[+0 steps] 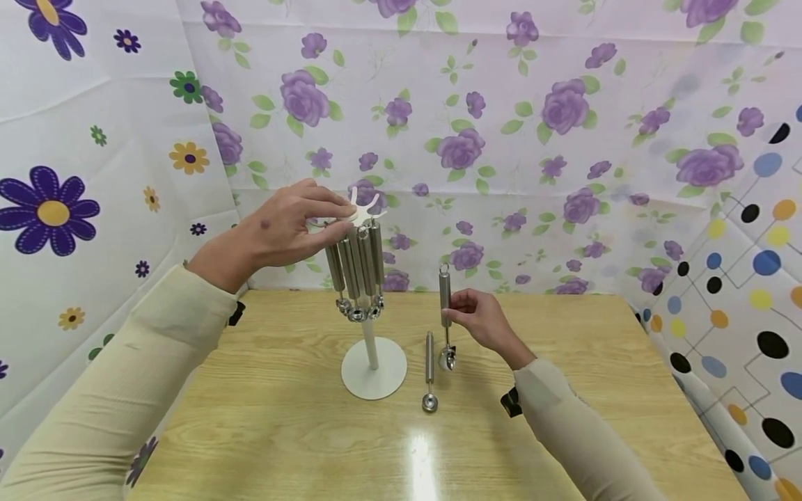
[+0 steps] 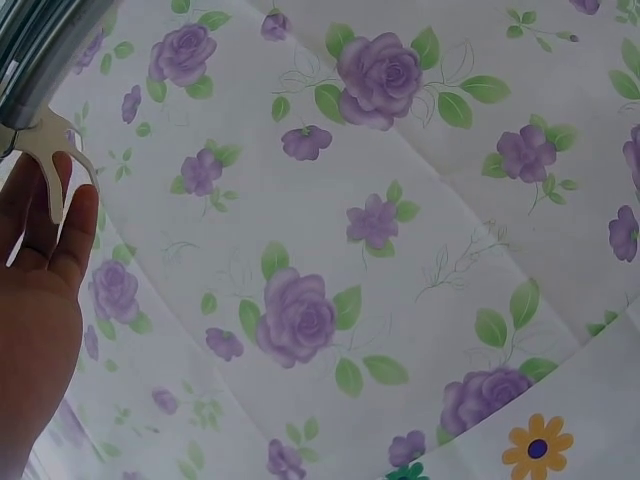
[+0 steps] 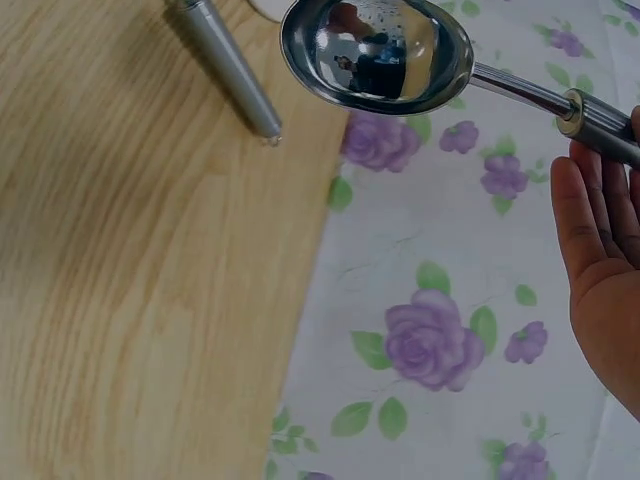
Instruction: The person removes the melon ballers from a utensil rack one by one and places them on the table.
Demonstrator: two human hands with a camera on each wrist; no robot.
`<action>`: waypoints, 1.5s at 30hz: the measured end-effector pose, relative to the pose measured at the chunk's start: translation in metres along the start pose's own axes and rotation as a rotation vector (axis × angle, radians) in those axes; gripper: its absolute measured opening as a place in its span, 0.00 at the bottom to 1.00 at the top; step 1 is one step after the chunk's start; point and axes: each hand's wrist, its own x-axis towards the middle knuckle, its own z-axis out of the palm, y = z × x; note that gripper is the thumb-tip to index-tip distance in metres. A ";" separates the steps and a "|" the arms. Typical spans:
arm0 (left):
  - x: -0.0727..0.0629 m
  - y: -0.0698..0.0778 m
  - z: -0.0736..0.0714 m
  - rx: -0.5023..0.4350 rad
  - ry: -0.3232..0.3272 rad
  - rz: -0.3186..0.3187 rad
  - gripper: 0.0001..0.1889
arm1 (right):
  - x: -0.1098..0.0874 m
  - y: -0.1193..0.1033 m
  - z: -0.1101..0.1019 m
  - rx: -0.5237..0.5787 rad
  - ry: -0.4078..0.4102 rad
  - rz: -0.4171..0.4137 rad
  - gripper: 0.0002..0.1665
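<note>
In the head view my left hand (image 1: 291, 219) grips the white top of a hanging stand (image 1: 374, 369), its thumb below and fingers above. Several steel utensils (image 1: 357, 268) with tube handles hang from the stand's hooks, bowls down. The left wrist view shows my fingertips behind a white hook (image 2: 45, 160). My right hand (image 1: 479, 316) pinches the handle of a steel scoop (image 1: 445, 299), held upright with its bowl low. That scoop's shiny oval bowl (image 3: 380, 55) appears close up in the right wrist view. Left of it, a smaller scoop (image 1: 429, 369) lies on the table.
The wooden table (image 1: 282, 431) carries the stand's round base near its middle. Behind it hangs a cloth (image 1: 520, 174) with purple roses; patterned cloths flank both sides. Each wrist wears a dark strap-on device, the right one's device (image 1: 511, 402) hanging above the table.
</note>
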 end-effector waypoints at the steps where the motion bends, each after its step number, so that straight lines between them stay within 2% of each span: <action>1: 0.000 0.000 0.000 0.002 0.002 0.000 0.16 | -0.001 0.002 0.001 0.003 0.002 0.004 0.13; 17: 0.000 -0.001 0.002 0.003 0.048 0.008 0.16 | -0.014 0.049 0.012 -0.013 0.079 0.101 0.14; 29: 0.001 -0.002 0.003 0.008 0.055 0.008 0.15 | -0.019 0.071 0.020 0.005 0.104 0.153 0.12; 45: 0.002 0.002 0.001 0.051 0.035 -0.037 0.16 | -0.021 0.101 0.029 -0.013 0.121 0.313 0.13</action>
